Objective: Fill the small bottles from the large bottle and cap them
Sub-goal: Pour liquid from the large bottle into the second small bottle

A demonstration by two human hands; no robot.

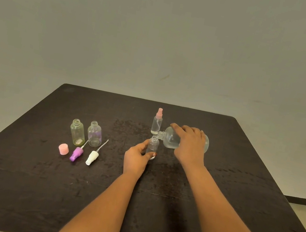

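The right hand [191, 145] wraps over the large bottle [170, 139] from above, fingers curled round its clear body, and holds it tipped on its side above the dark worktop [33, 186], neck pointing to 9 o'clock. The neck's mouth sits right at the open mouth of a small clear bottle [152, 145], which stands upright near the worktop's middle. The left hand [136, 159] grips this small bottle low down, thumb and fingers pinching its base.

At 12 o'clock from it, just behind, a spray bottle with a pink top [157, 122] stands capped, with a little liquid at the bottom. Well off toward 9 o'clock two uncapped bottles stand side by side, a yellowish bottle [77, 133] and a purple-tinted bottle [95, 134]. At 6 o'clock from that pair lie a pink cap [63, 149], a purple spray top [76, 154] and a white spray top [92, 158], both tops with their dip tubes pointing toward 1 o'clock.
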